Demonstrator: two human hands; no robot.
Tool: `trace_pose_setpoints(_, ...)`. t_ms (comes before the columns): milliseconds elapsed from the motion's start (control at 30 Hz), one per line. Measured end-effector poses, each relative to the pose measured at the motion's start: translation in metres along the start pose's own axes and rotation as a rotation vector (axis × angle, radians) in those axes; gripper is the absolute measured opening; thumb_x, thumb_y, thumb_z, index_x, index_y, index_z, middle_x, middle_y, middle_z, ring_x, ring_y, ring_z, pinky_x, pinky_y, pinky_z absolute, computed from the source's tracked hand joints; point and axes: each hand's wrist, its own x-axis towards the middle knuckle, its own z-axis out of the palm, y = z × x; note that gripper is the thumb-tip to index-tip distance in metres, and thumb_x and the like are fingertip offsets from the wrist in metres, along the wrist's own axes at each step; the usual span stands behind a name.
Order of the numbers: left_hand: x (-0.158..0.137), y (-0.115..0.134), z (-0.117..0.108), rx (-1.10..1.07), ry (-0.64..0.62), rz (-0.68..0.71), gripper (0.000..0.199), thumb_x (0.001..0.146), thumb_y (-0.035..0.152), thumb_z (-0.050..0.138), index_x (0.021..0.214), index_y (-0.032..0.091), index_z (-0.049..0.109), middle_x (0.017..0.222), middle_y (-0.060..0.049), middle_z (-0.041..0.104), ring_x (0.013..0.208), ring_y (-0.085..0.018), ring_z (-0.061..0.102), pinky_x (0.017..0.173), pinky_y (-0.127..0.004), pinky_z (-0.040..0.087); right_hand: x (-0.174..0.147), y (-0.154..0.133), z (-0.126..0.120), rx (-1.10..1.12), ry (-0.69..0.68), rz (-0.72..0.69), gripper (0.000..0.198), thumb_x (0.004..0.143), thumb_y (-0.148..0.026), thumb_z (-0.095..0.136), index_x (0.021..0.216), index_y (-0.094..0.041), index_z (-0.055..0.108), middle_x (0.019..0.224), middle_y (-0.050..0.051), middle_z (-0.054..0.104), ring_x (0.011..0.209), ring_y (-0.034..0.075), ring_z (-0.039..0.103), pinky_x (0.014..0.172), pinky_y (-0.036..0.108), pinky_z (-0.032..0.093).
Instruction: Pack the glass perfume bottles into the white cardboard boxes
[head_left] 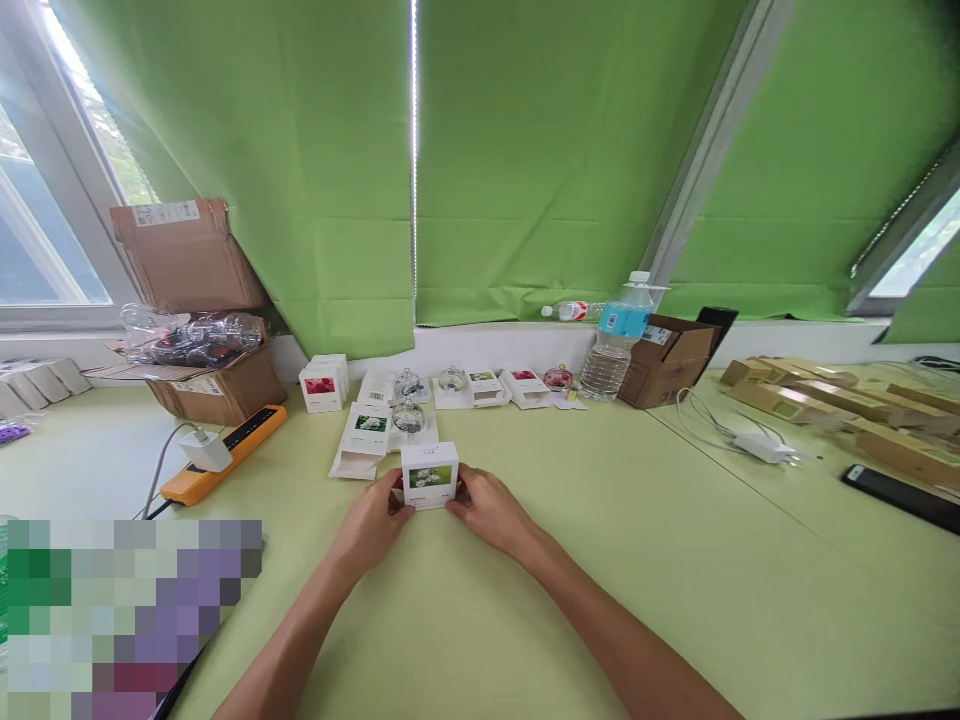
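Between my two hands a small white box [430, 482] stands upright on the pale green table, its front printed with white flowers on green. My left hand [381, 510] grips its left side, and my right hand [484, 500] grips its right side. Just behind lie an opened white box [361, 440] with a dark green flower picture and a clear glass dome [409, 418] on white card. Farther back are more glass domes [452, 378], a flat box with a green picture [485, 387], a flat box with a pink flower [526, 388] and a dome with reddish contents [558, 378].
A row of white boxes [325, 384] stands at the back left. Near it are an orange power strip [225, 455] and an open cardboard box [214, 385]. A large water bottle [611, 345] and brown carton [664, 362] stand back right, with a white charger [763, 447] and black phone [904, 497] beyond.
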Motion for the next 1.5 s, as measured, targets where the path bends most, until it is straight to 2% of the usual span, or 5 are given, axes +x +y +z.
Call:
trace_pose_setpoints(333,0.004,-0.013,0.006,0.058,0.001,0.019,0.038,0.078,0.023,0.053,0.116,0.022,0.054,0.089,-0.005,0.067,0.072,-0.018,0.060,0.062,-0.027,0.043,0.002,0.002,0.003,-0.006,0.003,-0.003,0.027,0.078,-0.017,0.054,0.105,-0.017,0.059,0.099,0.008,0.066,0.080,0.019,0.062,0.069,0.024,0.043)
trace_pose_setpoints(833,0.007,-0.021,0.008,0.050,0.034,0.058,0.033,0.075,0.021,0.056,0.108,0.019,0.058,0.080,-0.004,0.065,0.067,-0.017,0.059,0.060,-0.026,0.041,0.001,0.002,0.003,-0.019,0.000,0.011,0.029,0.077,-0.020,0.055,0.106,-0.018,0.059,0.100,0.007,0.068,0.079,0.019,0.063,0.070,0.025,0.043)
trace_pose_setpoints(1500,0.009,-0.021,0.006,-0.030,0.019,0.085,0.037,0.075,0.022,0.056,0.111,0.017,0.058,0.079,-0.003,0.066,0.066,-0.016,0.058,0.060,-0.026,0.044,0.001,-0.003,0.000,0.008,0.007,0.012,0.031,0.076,-0.018,0.056,0.107,-0.017,0.060,0.100,0.007,0.069,0.081,0.019,0.063,0.073,0.025,0.044)
